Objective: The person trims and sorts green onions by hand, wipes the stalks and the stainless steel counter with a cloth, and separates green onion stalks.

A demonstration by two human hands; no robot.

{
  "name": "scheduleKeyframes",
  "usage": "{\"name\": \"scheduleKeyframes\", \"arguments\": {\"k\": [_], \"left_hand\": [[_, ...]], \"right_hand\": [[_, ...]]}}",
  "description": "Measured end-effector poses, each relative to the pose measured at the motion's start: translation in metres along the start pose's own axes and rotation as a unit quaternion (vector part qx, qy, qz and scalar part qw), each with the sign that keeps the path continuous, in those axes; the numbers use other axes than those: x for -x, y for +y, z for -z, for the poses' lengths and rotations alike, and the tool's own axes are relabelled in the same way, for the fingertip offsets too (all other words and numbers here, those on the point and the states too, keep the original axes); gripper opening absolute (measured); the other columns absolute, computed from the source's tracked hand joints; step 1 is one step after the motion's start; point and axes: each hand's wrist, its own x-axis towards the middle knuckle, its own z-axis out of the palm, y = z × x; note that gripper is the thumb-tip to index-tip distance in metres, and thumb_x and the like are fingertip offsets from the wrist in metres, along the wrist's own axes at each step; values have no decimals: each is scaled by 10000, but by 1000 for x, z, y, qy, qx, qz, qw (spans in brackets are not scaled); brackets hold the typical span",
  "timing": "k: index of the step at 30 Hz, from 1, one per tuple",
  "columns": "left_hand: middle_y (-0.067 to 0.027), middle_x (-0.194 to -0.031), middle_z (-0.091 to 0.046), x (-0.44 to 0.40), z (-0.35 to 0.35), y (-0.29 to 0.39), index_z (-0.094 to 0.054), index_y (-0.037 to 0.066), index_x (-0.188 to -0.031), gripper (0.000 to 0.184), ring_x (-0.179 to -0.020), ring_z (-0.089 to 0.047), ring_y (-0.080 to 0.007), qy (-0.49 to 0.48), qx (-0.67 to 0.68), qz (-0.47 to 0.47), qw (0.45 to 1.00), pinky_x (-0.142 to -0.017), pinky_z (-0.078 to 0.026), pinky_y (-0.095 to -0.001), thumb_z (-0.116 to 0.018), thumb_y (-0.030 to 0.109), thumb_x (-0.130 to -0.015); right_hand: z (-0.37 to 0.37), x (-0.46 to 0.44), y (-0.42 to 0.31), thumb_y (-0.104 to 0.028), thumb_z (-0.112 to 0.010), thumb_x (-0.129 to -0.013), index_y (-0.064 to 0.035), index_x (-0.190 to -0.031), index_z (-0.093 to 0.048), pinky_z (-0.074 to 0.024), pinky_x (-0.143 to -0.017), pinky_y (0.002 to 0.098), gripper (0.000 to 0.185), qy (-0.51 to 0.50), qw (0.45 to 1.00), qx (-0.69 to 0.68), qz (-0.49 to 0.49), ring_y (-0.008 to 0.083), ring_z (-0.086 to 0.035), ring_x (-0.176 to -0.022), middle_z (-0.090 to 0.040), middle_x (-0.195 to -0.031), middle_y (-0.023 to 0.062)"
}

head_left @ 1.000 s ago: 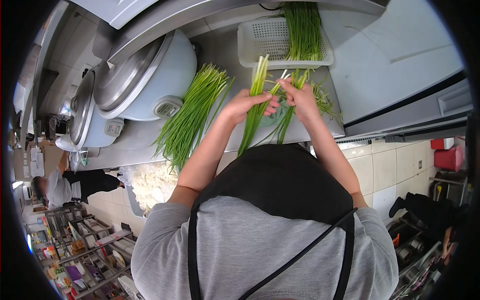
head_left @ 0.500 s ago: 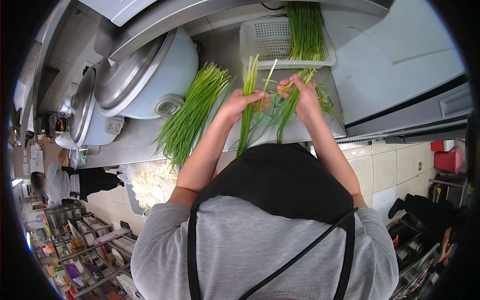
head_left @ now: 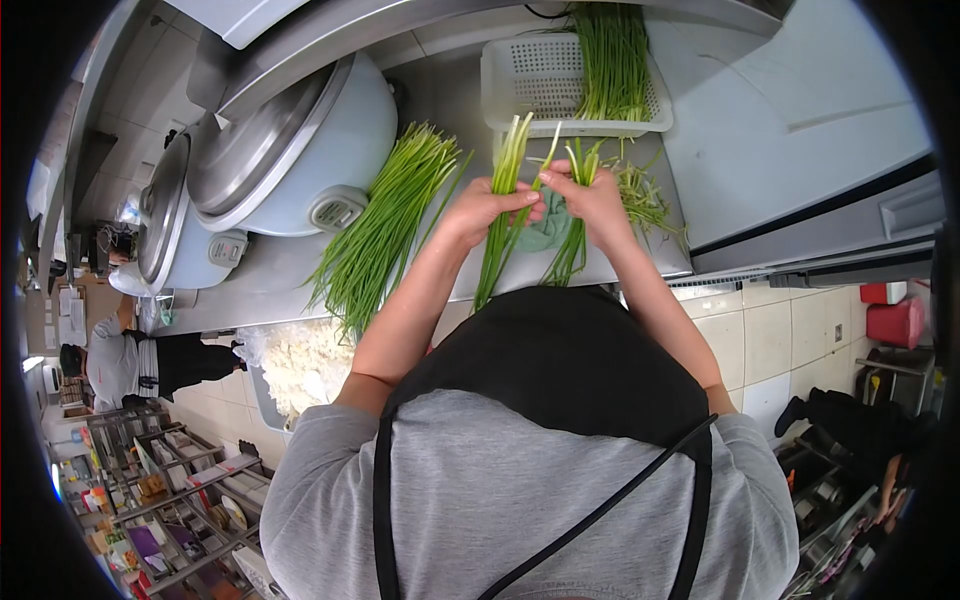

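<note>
My left hand (head_left: 497, 207) is closed around a small bunch of chives (head_left: 510, 160), pale stem ends up and green leaves hanging toward my apron. Close beside it, my right hand (head_left: 592, 200) grips another few chives (head_left: 568, 257), its thumb and fingertips pinching at a single stalk between the hands. A large pile of chives (head_left: 390, 215) lies on the steel counter left of my left hand. Loose trimmings (head_left: 645, 197) are scattered to the right of my right hand. Beneath the hands is a crumpled green cloth-like thing (head_left: 543, 228), partly hidden.
A white perforated basket (head_left: 530, 85) holding more chives (head_left: 612, 65) stands behind my hands. Two large rice cookers (head_left: 365, 130) fill the left of the counter. A tub of white food (head_left: 305, 365) sits below the counter edge. Other people are in the background at both sides.
My right hand has moved left and inward, coming almost against my left hand, with its chives now more upright. The left bunch has shifted slightly right.
</note>
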Motion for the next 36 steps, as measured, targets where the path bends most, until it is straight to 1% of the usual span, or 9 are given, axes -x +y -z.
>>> {"name": "scheduleKeyframes", "arguments": {"k": [7,12,19,27,30,32,33,35,36], "left_hand": [[-141,-772,-609,-1,1,-2,-568,-52,-884,229,-685,-604,-198,24,54,19,998,-616,-470,-274,-606,144,-771],[-153,-796,-606,-2,11,-3,-564,-63,-886,231,-718,-605,-214,10,14,9,1000,-638,-483,-297,-600,137,-775],[-162,-850,-603,5,18,-11,-564,-62,-894,225,-757,-607,-227,24,28,50,998,-669,-488,-300,-589,130,-780],[-131,-817,-604,1,10,-23,-564,-49,-905,233,-715,-597,-192,34,33,25,999,-653,-481,-282,-587,148,-785],[-111,-771,-596,-3,1,-22,-568,-51,-894,219,-676,-582,-167,9,31,31,999,-613,-471,-266,-594,134,-779],[-100,-745,-590,-4,2,-23,-571,-54,-884,209,-653,-571,-153,12,33,48,998,-589,-464,-258,-598,123,-775],[-96,-728,-585,-6,5,-24,-570,-58,-879,208,-632,-558,-144,11,6,44,999,-573,-459,-252,-602,115,-769],[-92,-711,-580,-7,11,-24,-570,-63,-874,207,-611,-546,-134,8,-22,40,999,-556,-453,-247,-607,107,-763],[-82,-707,-574,-6,15,-21,-567,-44,-872,201,-603,-534,-131,14,-25,39,999,-558,-443,-243,-607,119,-762]], "right_hand": [[6,-3,4,-120,-651,-732,-17,-821,-584,-219,-373,184,152,11,998,46,-39,14,-326,-428,-530,-631,-11],[9,-2,-6,-119,-619,-735,-25,-782,-596,-259,-379,188,107,48,997,-46,-38,28,-354,-424,-548,-620,13],[35,-12,-11,-125,-626,-750,-26,-824,-580,-235,-381,181,132,103,987,-123,-11,24,-328,-424,-543,-658,31],[33,-13,-7,-117,-620,-762,-22,-836,-580,-229,-378,179,127,66,990,-119,-32,22,-309,-426,-551,-678,38],[33,-16,0,-107,-585,-788,2,-894,-574,-227,-376,175,152,78,993,-86,-23,20,-317,-427,-551,-691,31],[37,-21,6,-125,-628,-751,-4,-791,-603,-326,-428,223,130,132,990,39,28,70,-410,-466,-572,-638,27],[38,-21,10,-125,-628,-751,-4,-791,-603,-326,-428,223,130,133,990,39,27,70,-410,-466,-572,-638,27],[41,-20,17,-149,-641,-732,-1,-777,-608,-389,-497,266,158,136,959,205,139,135,-483,-508,-575,-611,50],[41,-19,18,-149,-641,-732,-1,-777,-608,-389,-497,266,158,138,959,205,140,135,-483,-508,-575,-611,50]]}}
